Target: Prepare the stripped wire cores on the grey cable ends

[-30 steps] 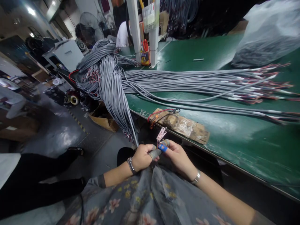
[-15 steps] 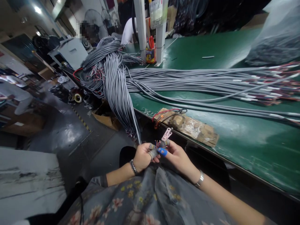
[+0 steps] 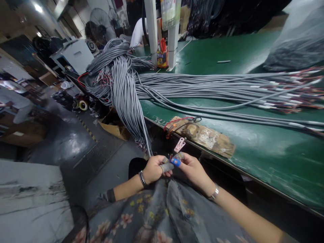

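Observation:
My left hand pinches the end of a grey cable, which hangs from the bundle at the table edge. Thin coloured wires stick up between the fingertips of both hands. My right hand meets the left one there, its blue-wrapped thumb and a grey-wrapped finger closed on the wires. Just above the right fingers is a pink clothes peg at the table edge. Fingers cover the place where wires and cable join.
Many grey cables lie along the green table; a thick bundle droops over its left edge. A worn wooden block sits at the front edge. White posts rise behind, beside a yellow-black box. An open carton stands below.
Both hands stay together in nearly the same place. The fingertips have shifted slightly around the wires, and the view has moved a little.

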